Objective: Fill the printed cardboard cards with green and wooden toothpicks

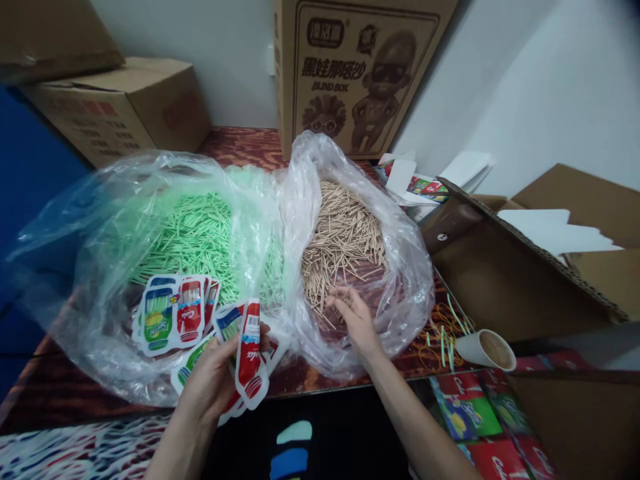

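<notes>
My left hand point(213, 377) is closed around a bottle-shaped packet with a red Cola print point(250, 360) and a green and blue panel. More such packets lie under and behind that hand. My right hand point(353, 317) reaches into a clear plastic bag point(415, 280), fingers pinched together over thin brown sticks point(345, 230); a few sticks seem to be between the fingertips. Left of it, another clear bag point(100, 267) holds light green sticks point(195, 230). On that bag's front rests a stack of Sprite and Cola packets point(173, 313).
A tall printed carton point(345, 73) stands behind the bags, a smaller carton point(135, 107) at the back left. To the right are an open cardboard box point(475, 267), a tipped paper cup point(485, 350), loose rubber bands point(443, 330) and a box of printed packs point(467, 407).
</notes>
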Tool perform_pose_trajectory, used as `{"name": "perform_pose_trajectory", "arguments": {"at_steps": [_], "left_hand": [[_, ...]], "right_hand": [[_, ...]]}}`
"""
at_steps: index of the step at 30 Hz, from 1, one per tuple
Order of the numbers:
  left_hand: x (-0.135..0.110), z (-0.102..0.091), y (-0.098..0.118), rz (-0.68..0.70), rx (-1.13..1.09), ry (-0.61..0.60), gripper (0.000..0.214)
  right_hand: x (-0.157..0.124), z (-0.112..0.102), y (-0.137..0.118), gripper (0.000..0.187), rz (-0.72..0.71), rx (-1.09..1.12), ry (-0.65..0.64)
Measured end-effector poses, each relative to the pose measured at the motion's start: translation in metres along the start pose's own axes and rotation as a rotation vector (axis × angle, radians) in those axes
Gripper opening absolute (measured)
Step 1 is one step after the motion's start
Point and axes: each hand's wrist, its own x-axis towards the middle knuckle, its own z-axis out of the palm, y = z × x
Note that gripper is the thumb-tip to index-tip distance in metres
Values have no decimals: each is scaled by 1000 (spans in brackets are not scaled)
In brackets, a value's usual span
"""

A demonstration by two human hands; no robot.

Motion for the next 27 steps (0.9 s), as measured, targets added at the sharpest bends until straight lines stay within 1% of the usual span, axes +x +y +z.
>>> {"name": "perform_pose_trajectory", "arguments": {"at_steps": [2, 5, 8, 12, 17, 18, 20, 24, 25, 27], "left_hand": [[0, 5, -3, -10, 19, -16, 21], [-1, 12, -5, -18, 24, 10, 23], [-1, 14, -8, -28, 16, 36, 24], [1, 10, -14, -42, 28, 28, 25], [6, 11, -23, 10, 106, -3, 35], [7, 12, -24, 40, 129, 8, 35], [7, 13, -25, 155, 230, 35, 31], [6, 14, -23, 459, 629, 70, 16], [5, 13, -22, 501, 701, 74, 14], [4, 11, -22, 535, 756, 75, 13]], "right_hand": [[-8, 1, 11, 8, -36, -94, 7], [-16, 3, 20, 8, -53, -165, 14], [-18, 4, 20, 11, -41, -172, 10], [-18, 3, 16, 14, -49, -235, 9], [-21, 0, 12, 18, -77, -247, -5], [-21, -1, 13, 19, -78, -248, -16], [-22, -3, 15, 20, -73, -245, -40], [-21, -5, 22, 19, -67, -233, -63], [-21, -5, 23, 19, -67, -234, -65], [-21, -5, 24, 19, -72, -237, -59]]}}
